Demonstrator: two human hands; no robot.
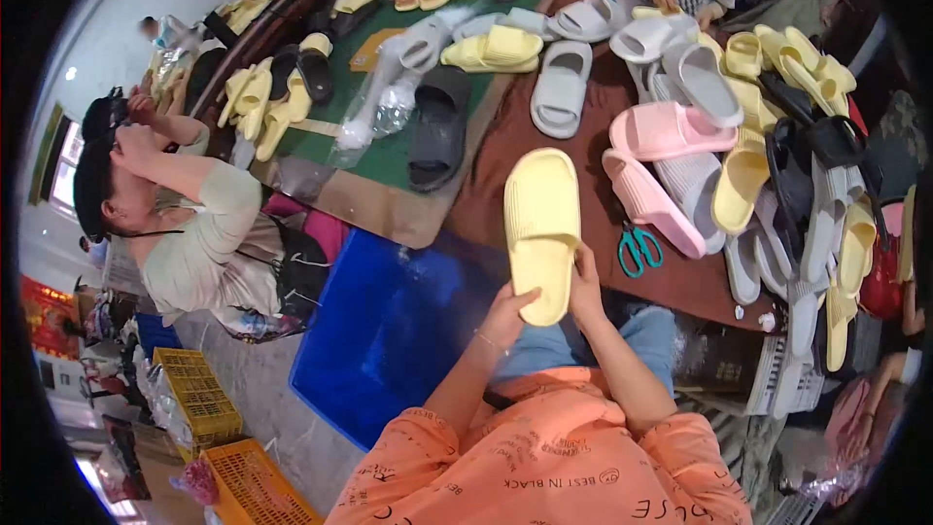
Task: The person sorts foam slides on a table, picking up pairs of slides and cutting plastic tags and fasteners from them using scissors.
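A yellow slipper (542, 233) is held up in front of me at the table's near edge, its sole end toward my body. My left hand (508, 316) grips its lower left side, the thumb lying on the footbed. At the lower right side, my right hand (585, 282) has its fingers wrapped against the slipper's edge. Teal-handled scissors (639, 251) lie on the brown cloth to the right. Beyond them are pink slippers (671, 131). A grey slipper (561, 89) and a black slipper (439, 131) rest farther back.
Slippers of several colours pile up on the right (826, 185). A blue bin (379, 331) stands left of my legs. One person (194, 204) sits at the left; others work across the table (389, 204). Yellow and orange crates (199, 394) stand on the floor.
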